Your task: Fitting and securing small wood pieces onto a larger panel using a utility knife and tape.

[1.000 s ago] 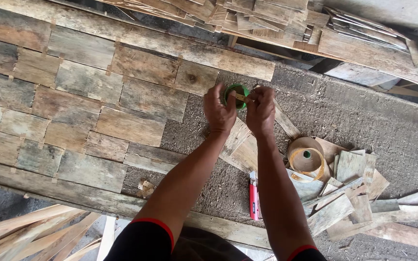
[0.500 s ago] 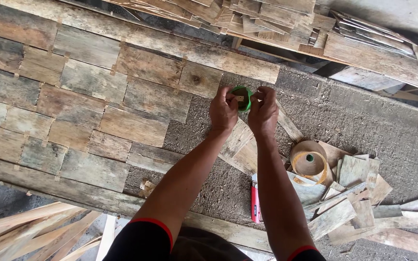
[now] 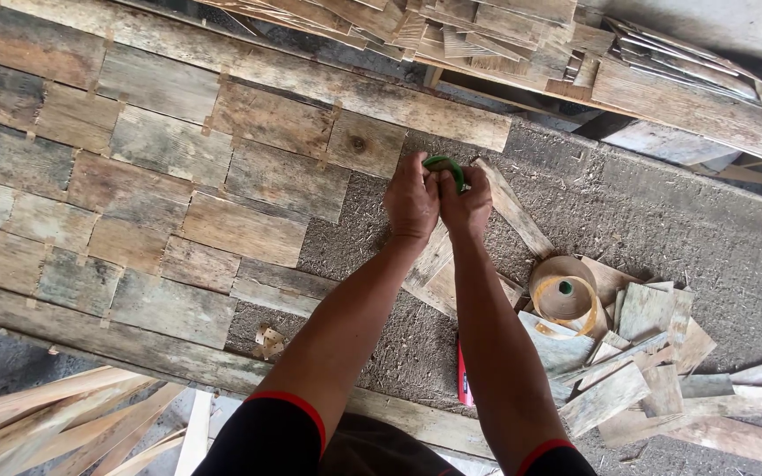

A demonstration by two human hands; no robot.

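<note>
Left and middle: patchwork panel of old grey-brown wood pieces (image 3: 160,203) | right: rough grey mat surface (image 3: 663,229) | top: stack of thin wood slats (image 3: 451,35) | lower right: loose wood scraps in a heap (image 3: 637,353) | lower left: pale wood strips (image 3: 55,423) on grey floor | soft daylight, no hard shadows

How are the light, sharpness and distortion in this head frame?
Head view: even, soft daylight with no glare; faint shadows under the forearms. Both hands, left and right, are sharp around the green object, as are the wood panels. Board edges bow slightly toward the corners, suggesting a wide lens.
</note>
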